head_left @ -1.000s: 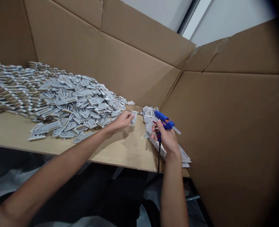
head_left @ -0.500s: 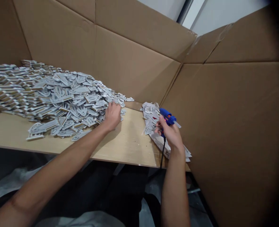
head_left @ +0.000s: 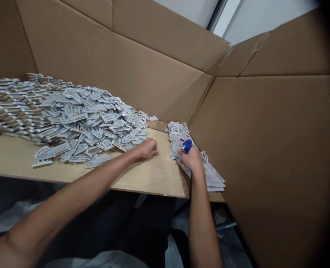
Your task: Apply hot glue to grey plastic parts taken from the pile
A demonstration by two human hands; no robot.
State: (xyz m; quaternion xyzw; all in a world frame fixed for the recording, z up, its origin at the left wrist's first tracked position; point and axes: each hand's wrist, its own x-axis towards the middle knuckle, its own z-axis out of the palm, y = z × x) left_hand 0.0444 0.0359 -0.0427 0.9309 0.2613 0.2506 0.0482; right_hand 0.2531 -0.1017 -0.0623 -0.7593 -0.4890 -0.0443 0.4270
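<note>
My left hand (head_left: 147,148) rests curled on the tabletop at the front edge of a large heap of flat grey cut-out pieces (head_left: 92,119). Whether it holds a piece is hidden. My right hand (head_left: 191,158) grips a blue hot glue gun (head_left: 187,146), mostly covered by my fingers, with its black cord (head_left: 191,182) hanging down. The gun points down over a pale stack of sheets (head_left: 206,176), which has grey pieces lying on it, one (head_left: 204,156) beside my hand.
A light wooden tabletop (head_left: 165,175) carries everything, and its front edge runs just beyond my forearms. Tall brown cardboard panels (head_left: 154,78) stand along the back and right sides. Dark floor and pale plastic sheeting lie below the table.
My left hand has come out of the heap to its front edge, and the piece it held a second ago no longer shows. My right hand has tipped the glue gun downward over the sheets.
</note>
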